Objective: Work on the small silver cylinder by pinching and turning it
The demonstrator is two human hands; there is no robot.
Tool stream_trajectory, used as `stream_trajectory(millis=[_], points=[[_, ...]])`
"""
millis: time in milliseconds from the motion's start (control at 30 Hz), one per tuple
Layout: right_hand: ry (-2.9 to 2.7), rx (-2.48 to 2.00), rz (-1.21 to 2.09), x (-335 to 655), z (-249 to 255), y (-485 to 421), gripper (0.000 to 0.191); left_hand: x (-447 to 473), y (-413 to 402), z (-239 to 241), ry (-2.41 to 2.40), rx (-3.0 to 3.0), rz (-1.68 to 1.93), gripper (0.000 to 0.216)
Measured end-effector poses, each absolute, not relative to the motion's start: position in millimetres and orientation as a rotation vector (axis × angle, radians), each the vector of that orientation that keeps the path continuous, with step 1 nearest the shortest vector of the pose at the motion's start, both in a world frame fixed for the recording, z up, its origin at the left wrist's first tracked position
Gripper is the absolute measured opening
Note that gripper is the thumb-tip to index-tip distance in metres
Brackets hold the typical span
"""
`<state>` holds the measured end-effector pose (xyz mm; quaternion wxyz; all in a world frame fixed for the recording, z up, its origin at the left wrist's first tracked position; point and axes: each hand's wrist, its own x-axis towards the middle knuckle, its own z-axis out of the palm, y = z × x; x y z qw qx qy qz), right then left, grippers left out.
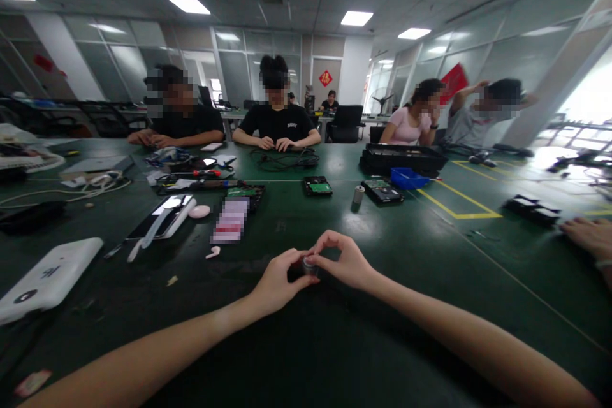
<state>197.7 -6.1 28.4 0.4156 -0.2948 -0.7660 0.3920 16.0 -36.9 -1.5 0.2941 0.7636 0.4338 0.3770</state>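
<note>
My left hand (278,282) and my right hand (343,261) meet over the dark green table (392,268), near its front edge. Both pinch one small grey cylindrical part (308,265) between their fingertips. The left fingers curl round its left side, and the right thumb and forefinger close on its top from the right. Most of the part is hidden by the fingers. A similar small grey cylinder (358,194) stands upright farther back on the table.
A white device (45,278) lies at the left, with a phone (165,215), an earbud (213,252) and cables beyond. Hard drives (317,186), a blue bin (406,177) and a black tray (400,158) sit mid-table. Several people sit along the far side. Another person's hand (590,236) rests at the right edge.
</note>
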Motion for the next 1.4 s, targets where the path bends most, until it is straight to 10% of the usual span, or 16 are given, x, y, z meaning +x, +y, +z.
stream_trajectory(millis=[1400], points=[[-1.744,-0.671,1.089,194.9,25.9,-2.1,0.030,15.4,-33.3,-7.3,1.123,2.037,1.017,0.023]])
